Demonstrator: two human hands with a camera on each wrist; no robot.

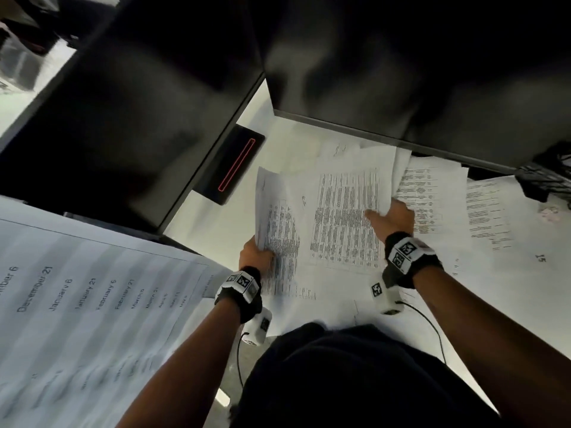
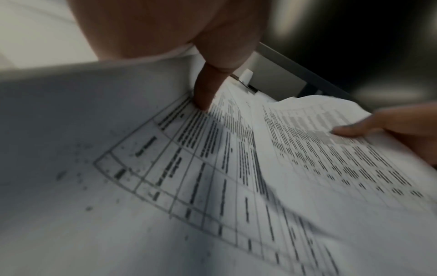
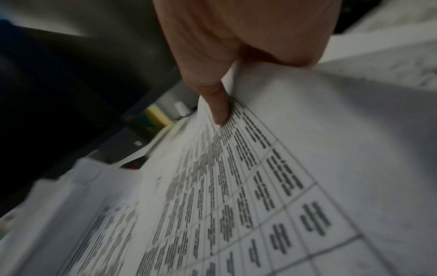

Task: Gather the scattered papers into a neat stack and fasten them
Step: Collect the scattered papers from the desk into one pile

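The left hand (image 1: 255, 254) pinches one printed sheet (image 1: 276, 217) at its near edge and the right hand (image 1: 392, 215) pinches another sheet (image 1: 346, 217), while more papers (image 1: 432, 193) lie on the surface (image 1: 216, 230) at the right, so these bent, uneven sheets may crease or slip.

papers (image 1: 346, 217) spread on desk (image 1: 216, 230), monitors (image 1: 129, 118) behind, calendar sheet (image 1: 86, 304) at left

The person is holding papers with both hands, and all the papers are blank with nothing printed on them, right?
Not quite. Both the left hand and right hand do hold papers, but they are not blank: the head view shows them covered in rows of printed text, and the wrist views show printed tables.
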